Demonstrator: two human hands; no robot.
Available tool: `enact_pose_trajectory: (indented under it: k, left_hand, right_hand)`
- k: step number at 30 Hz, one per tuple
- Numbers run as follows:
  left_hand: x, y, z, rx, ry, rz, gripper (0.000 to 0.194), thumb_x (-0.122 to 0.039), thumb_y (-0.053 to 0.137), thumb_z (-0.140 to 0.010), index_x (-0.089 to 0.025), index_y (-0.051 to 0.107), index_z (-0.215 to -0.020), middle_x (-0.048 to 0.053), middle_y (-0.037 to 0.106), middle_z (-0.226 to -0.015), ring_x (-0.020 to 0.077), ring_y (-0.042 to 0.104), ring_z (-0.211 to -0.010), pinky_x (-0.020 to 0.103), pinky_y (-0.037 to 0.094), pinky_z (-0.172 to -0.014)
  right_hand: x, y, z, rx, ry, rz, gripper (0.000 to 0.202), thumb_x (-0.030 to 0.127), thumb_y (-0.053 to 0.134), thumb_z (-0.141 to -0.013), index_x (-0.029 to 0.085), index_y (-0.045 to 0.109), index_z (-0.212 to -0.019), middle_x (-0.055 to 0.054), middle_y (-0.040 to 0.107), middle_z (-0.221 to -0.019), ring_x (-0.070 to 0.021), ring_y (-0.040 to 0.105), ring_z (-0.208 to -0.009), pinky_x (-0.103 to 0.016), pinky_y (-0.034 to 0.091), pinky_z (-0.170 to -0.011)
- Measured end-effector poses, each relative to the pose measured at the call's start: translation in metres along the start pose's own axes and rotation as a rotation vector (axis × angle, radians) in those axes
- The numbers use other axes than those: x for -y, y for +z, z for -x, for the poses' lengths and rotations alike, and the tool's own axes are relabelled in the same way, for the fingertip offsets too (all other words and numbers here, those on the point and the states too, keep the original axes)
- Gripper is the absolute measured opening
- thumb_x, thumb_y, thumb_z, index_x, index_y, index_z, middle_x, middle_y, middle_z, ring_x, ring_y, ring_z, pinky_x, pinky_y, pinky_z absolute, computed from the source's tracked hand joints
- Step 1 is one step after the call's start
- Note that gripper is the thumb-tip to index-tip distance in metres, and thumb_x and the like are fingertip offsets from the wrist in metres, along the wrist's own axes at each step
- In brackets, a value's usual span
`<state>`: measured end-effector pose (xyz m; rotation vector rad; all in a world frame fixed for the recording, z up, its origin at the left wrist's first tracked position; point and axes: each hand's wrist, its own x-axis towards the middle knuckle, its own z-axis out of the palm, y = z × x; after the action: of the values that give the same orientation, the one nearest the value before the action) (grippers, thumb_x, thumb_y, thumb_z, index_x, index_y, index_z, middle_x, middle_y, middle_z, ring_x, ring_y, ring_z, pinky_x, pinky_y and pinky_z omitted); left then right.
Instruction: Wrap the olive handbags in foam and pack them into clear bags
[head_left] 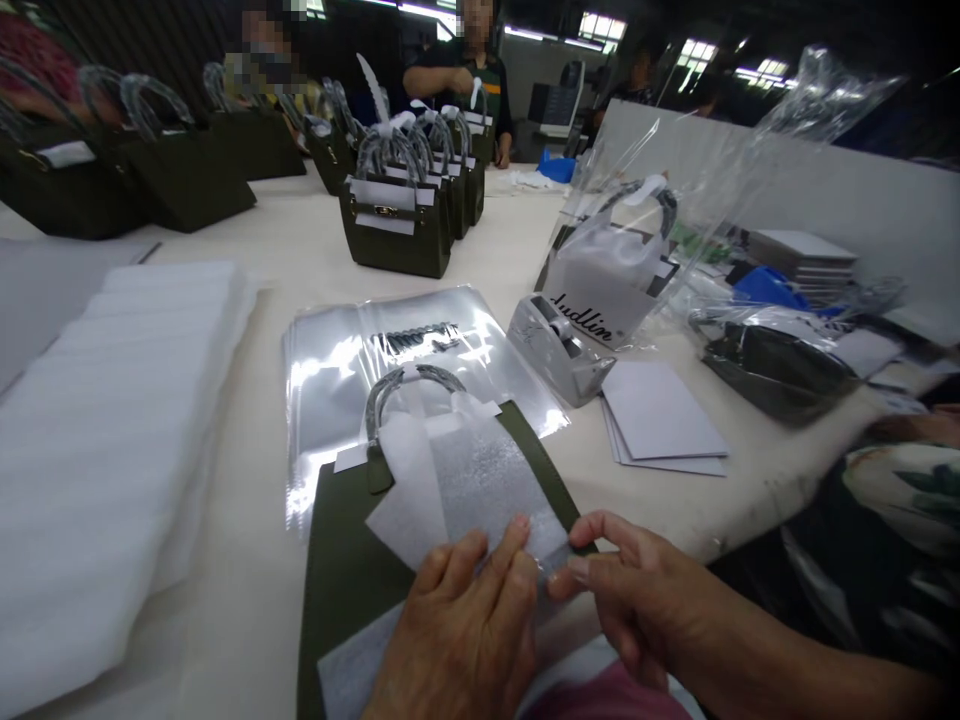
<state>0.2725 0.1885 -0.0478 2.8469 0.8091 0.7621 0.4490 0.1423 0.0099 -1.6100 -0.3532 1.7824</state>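
A dark green handbag point(337, 550) lies in front of me with its wrapped handles point(416, 375) pointing away. White tissue paper point(487, 470) is folded over its middle. My left hand point(465, 620) lies on the paper, fingertips pressing down near its right corner. Just beside them, a small shiny clear patch catches the light; it looks like tape. My right hand point(630, 590) is at the bag's right edge, thumb and fingers bent close together at the paper's corner. What is between them is too small to make out.
Clear plastic bags point(330, 350) lie beneath the handbag's top. A tape dispenser point(562, 350), white cards point(664, 415) and a plastic-covered bag point(607, 260) stand to the right. White foam sheets point(127, 430) are piled left. Several green handbags point(397, 240) stand behind; a person point(465, 90) is across the table.
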Motion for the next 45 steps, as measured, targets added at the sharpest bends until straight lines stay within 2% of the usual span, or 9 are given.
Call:
enact_pose_trajectory:
  k: [10, 14, 17, 20, 25, 30, 34, 37, 45]
  left_hand:
    - [0.001, -0.014, -0.001, 0.195, 0.060, -0.095, 0.040, -0.032, 0.051, -0.080, -0.037, 0.049, -0.119, -0.001, 0.039, -0.137, 0.0238, 0.045, -0.104, 0.036, 0.032, -0.084]
    - [0.000, -0.021, 0.001, 0.287, 0.115, -0.140, 0.049, -0.038, 0.056, -0.078, -0.042, 0.040, -0.124, 0.004, 0.031, -0.141, 0.0258, 0.044, -0.109, 0.037, 0.033, -0.085]
    - [-0.006, -0.024, -0.001, 0.330, 0.126, -0.173, 0.054, -0.040, 0.056, -0.077, -0.043, 0.035, -0.127, 0.006, 0.030, -0.141, 0.0275, 0.044, -0.111, 0.039, 0.035, -0.087]
    - [-0.015, -0.023, 0.001, 0.328, 0.134, -0.183, 0.048, -0.041, 0.053, -0.079, -0.039, 0.040, -0.126, 0.006, 0.042, -0.134, 0.0267, 0.044, -0.113, 0.042, 0.035, -0.093]
    - [-0.016, -0.035, 0.024, -0.043, 0.198, -0.086, 0.013, -0.020, 0.051, -0.080, -0.023, 0.062, -0.086, 0.000, 0.064, -0.095, 0.0159, 0.053, -0.099, 0.034, 0.037, -0.097]
    - [0.036, -0.072, 0.016, -0.199, -0.136, 0.032, 0.034, -0.004, 0.043, -0.079, -0.015, 0.052, -0.110, 0.007, 0.061, -0.102, 0.0146, 0.052, -0.102, 0.030, 0.045, -0.089]
    - [0.108, -0.078, -0.041, 0.267, -0.175, 0.077, 0.062, -0.006, 0.044, -0.073, -0.018, 0.030, -0.132, 0.010, 0.050, -0.124, 0.0196, 0.046, -0.114, 0.040, 0.036, -0.098]
    - [0.146, -0.074, -0.081, 0.553, -0.074, 0.136, 0.058, -0.013, 0.059, -0.065, -0.021, 0.046, -0.120, 0.003, 0.062, -0.105, 0.0172, 0.057, -0.092, 0.029, 0.044, -0.084]
    - [0.151, -0.054, -0.083, 0.390, -0.140, -0.038, 0.009, -0.020, 0.048, -0.078, -0.016, 0.054, -0.072, 0.002, 0.057, -0.073, 0.0150, 0.054, -0.068, 0.026, 0.039, -0.063]
  right_hand:
    - [-0.039, -0.039, 0.012, -0.049, 0.241, -0.458, 0.023, 0.035, 0.062, -0.072, 0.017, 0.050, -0.079, -0.001, 0.063, -0.073, -0.0008, 0.039, -0.035, -0.011, 0.028, -0.032]
    - [-0.025, -0.044, 0.012, -0.023, -0.205, -0.038, 0.028, 0.044, 0.054, -0.080, 0.017, 0.052, -0.072, 0.001, 0.057, -0.064, -0.0033, 0.042, -0.040, -0.014, 0.035, -0.037]
    - [-0.001, -0.026, -0.002, 0.057, -0.617, 0.265, 0.025, 0.042, 0.051, -0.083, 0.022, 0.057, -0.096, -0.006, 0.061, -0.094, -0.0148, 0.059, -0.083, -0.026, 0.050, -0.076]
    - [0.014, 0.009, -0.025, 0.214, -0.874, 0.540, 0.053, 0.044, 0.051, -0.081, 0.020, 0.042, -0.127, -0.009, 0.044, -0.129, -0.0215, 0.041, -0.120, -0.038, 0.036, -0.101]
    - [0.013, 0.052, -0.056, 0.159, -1.071, 0.897, 0.102, 0.049, 0.067, -0.063, 0.011, 0.014, -0.141, -0.017, 0.021, -0.142, -0.0290, 0.022, -0.130, -0.047, 0.026, -0.105]
    - [0.013, 0.055, -0.066, 0.066, -1.195, 0.884, 0.054, 0.023, 0.042, -0.084, 0.015, 0.029, -0.136, -0.013, 0.049, -0.125, -0.0223, 0.046, -0.117, -0.042, 0.039, -0.098]
    - [0.012, 0.054, -0.069, 0.041, -1.268, 0.882, 0.050, 0.017, 0.033, -0.086, 0.019, 0.030, -0.137, -0.008, 0.049, -0.126, -0.0211, 0.046, -0.117, -0.039, 0.041, -0.097]
    - [0.014, 0.055, -0.067, -0.015, -1.228, 0.868, 0.048, 0.021, 0.034, -0.088, 0.021, 0.033, -0.136, -0.007, 0.048, -0.127, -0.0226, 0.045, -0.117, -0.040, 0.042, -0.096]
    - [0.014, 0.057, -0.066, -0.022, -1.187, 0.947, 0.046, 0.021, 0.046, -0.084, 0.019, 0.042, -0.129, -0.008, 0.049, -0.126, -0.0232, 0.046, -0.116, -0.037, 0.040, -0.099]
